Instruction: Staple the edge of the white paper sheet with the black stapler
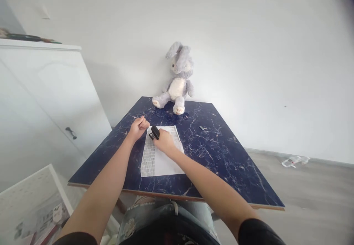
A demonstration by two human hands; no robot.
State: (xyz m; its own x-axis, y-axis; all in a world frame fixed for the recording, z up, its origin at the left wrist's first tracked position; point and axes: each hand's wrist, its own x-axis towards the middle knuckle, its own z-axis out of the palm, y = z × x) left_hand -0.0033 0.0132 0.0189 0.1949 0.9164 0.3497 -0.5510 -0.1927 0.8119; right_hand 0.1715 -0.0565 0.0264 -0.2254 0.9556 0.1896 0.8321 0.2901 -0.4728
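Head view: the right hand (pixel 165 142) grips a black stapler (pixel 155 132) over the far left part of the printed paper (pixel 167 165). Its long axis slants, nose pointing forward and left. The left hand (pixel 139 126) is a curled fist beside the paper's corner; whether it holds anything, I cannot tell.

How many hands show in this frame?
2: the left hand, curled, by the far-left corner of the paper; the right hand over it, gripping a black stapler-like tool.

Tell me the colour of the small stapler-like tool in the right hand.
The stapler-like tool is black; the head view shows it best.
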